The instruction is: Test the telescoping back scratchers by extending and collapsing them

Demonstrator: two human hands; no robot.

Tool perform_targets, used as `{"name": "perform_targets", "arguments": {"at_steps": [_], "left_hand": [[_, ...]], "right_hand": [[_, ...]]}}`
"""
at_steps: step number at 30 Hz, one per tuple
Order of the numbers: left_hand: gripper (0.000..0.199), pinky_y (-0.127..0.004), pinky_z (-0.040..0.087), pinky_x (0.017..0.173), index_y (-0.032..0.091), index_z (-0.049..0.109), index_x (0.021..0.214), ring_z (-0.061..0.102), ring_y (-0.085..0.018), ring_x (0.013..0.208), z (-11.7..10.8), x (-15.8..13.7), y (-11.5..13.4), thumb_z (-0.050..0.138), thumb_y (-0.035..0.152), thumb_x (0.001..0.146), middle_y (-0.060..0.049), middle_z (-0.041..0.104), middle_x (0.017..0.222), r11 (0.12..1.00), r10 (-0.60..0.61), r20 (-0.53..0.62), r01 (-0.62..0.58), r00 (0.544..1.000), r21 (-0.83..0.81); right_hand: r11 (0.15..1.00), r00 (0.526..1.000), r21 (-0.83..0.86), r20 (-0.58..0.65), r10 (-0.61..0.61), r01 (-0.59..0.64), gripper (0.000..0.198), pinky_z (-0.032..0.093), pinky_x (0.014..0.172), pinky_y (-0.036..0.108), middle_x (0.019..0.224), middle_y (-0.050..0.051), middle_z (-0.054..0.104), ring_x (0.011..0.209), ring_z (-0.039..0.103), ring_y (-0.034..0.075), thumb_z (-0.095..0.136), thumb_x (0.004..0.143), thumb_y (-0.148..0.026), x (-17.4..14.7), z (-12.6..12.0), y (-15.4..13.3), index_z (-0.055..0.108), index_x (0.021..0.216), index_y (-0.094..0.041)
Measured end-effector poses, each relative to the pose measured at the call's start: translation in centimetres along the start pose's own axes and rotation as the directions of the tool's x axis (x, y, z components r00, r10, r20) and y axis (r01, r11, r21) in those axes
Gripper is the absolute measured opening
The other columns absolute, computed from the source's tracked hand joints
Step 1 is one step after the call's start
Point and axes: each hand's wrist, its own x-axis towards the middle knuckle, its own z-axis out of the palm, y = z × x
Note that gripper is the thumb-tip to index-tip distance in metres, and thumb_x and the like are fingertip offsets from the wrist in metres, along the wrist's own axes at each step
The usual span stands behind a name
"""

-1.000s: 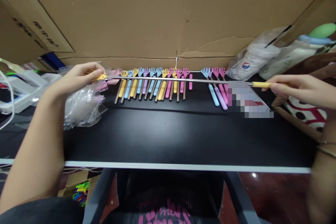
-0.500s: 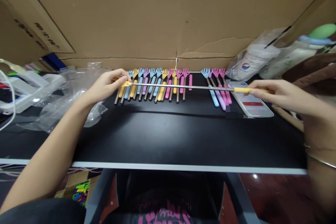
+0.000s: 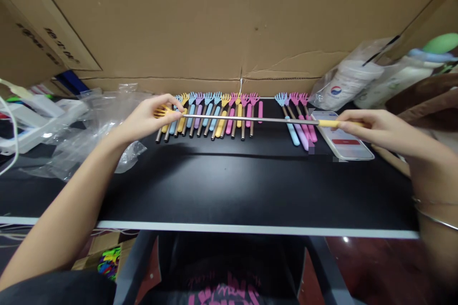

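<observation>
Between my two hands a telescopic back scratcher (image 3: 250, 119) is stretched out level above the black table. My left hand (image 3: 152, 113) pinches it near its yellow claw head, close to where the thin metal rod begins. Fingers of my right hand (image 3: 368, 126) are closed round its yellow handle at the other end. Behind the rod lies a row of back scratchers (image 3: 207, 112) and loose handles in blue, yellow, purple and pink. A smaller group of back scratchers (image 3: 295, 121) in blue, purple and pink lies to the right.
A phone (image 3: 345, 140) lies under my right hand. Clear plastic bags (image 3: 100, 128) and a white plastic stand (image 3: 43, 119) are at the left. At the back right stand a bagged cup (image 3: 348, 86) and a bottle (image 3: 397, 76). A cardboard wall (image 3: 214, 24) closes the back.
My left hand has slid slightly right along the scratcher, its grip now nearer the rod, and the yellow claw shows more. My right hand stays almost in place on the handle.
</observation>
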Motion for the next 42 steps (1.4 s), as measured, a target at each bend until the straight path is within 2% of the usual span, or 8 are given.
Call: {"name": "perform_targets", "arguments": {"at_steps": [7, 10, 15, 26, 34, 37, 42], "left_hand": [[0.035, -0.025, 0.041, 0.063, 0.020, 0.060, 0.093, 0.057, -0.016, 0.072, 0.7, -0.3, 1.1, 0.060, 0.052, 0.078, -0.002, 0.063, 0.081, 1.000, -0.007, 0.048, 0.008, 0.999, -0.025], [0.032, -0.025, 0.041, 0.064, 0.020, 0.060, 0.095, 0.056, -0.015, 0.070, 1.8, -0.4, 1.8, 0.060, 0.048, 0.080, -0.003, 0.063, 0.085, 0.997, 0.057, 0.098, -0.051, 0.994, -0.059], [0.030, -0.025, 0.040, 0.063, 0.020, 0.061, 0.097, 0.056, -0.016, 0.072, 3.7, -0.4, 2.6, 0.056, 0.046, 0.084, -0.004, 0.062, 0.088, 0.989, 0.143, 0.189, -0.131, 0.971, -0.075], [0.031, -0.025, 0.040, 0.067, 0.019, 0.062, 0.099, 0.058, -0.018, 0.084, 3.7, -0.5, 2.7, 0.056, 0.045, 0.085, -0.005, 0.064, 0.096, 0.989, 0.135, 0.154, -0.124, 0.979, -0.082], [0.026, -0.024, 0.040, 0.067, 0.017, 0.062, 0.097, 0.057, -0.015, 0.078, 3.5, -0.5, 2.7, 0.056, 0.040, 0.087, -0.004, 0.064, 0.093, 0.986, 0.142, 0.118, -0.131, 0.983, -0.101], [0.024, -0.023, 0.040, 0.068, 0.017, 0.061, 0.098, 0.057, -0.014, 0.078, 4.2, -0.6, 3.4, 0.056, 0.038, 0.088, -0.003, 0.064, 0.092, 0.977, 0.181, 0.125, -0.164, 0.976, -0.134], [0.018, -0.022, 0.040, 0.069, 0.018, 0.060, 0.103, 0.057, -0.012, 0.074, 6.8, -0.9, 5.3, 0.052, 0.029, 0.090, -0.001, 0.064, 0.092, 0.951, 0.267, 0.222, -0.218, 0.938, -0.220]], "right_hand": [[1.000, 0.999, -0.002, 0.025, -0.028, 0.028, 0.052, 0.027, 0.055, 0.026, 0.066, 0.000, 0.047, 0.061, 0.038, 0.012, 0.055, 0.076, -0.068, 0.5, 0.4, 0.2, 0.064, 0.086, -0.018], [0.998, 0.996, -0.032, 0.067, -0.060, 0.063, 0.054, 0.025, 0.053, 0.026, 0.062, -0.001, 0.045, 0.057, 0.036, 0.011, 0.051, 0.078, -0.070, 0.8, 1.0, -0.5, 0.064, 0.085, -0.017], [0.979, 0.978, -0.081, 0.108, -0.179, 0.188, 0.055, 0.026, 0.054, 0.026, 0.058, -0.001, 0.045, 0.054, 0.037, 0.011, 0.047, 0.081, -0.068, 1.0, 2.3, -1.8, 0.065, 0.079, -0.016], [0.977, 0.978, -0.062, 0.048, -0.201, 0.204, 0.051, 0.026, 0.055, 0.025, 0.055, -0.002, 0.043, 0.052, 0.033, 0.010, 0.049, 0.083, -0.064, 1.0, 3.1, -2.0, 0.067, 0.080, -0.016], [0.977, 0.980, -0.081, -0.024, -0.198, 0.195, 0.049, 0.027, 0.053, 0.025, 0.060, 0.001, 0.052, 0.052, 0.037, 0.010, 0.051, 0.083, -0.062, 1.0, 3.5, -2.7, 0.066, 0.076, -0.016], [0.974, 0.978, -0.090, -0.025, -0.209, 0.206, 0.047, 0.028, 0.052, 0.026, 0.058, 0.000, 0.053, 0.052, 0.039, 0.010, 0.050, 0.084, -0.061, 0.9, 4.5, -3.3, 0.065, 0.075, -0.017], [0.960, 0.962, -0.073, 0.057, -0.267, 0.271, 0.036, 0.028, 0.051, 0.025, 0.055, -0.002, 0.052, 0.048, 0.040, 0.010, 0.049, 0.087, -0.053, 0.7, 7.5, -5.1, 0.064, 0.080, -0.020]]}}
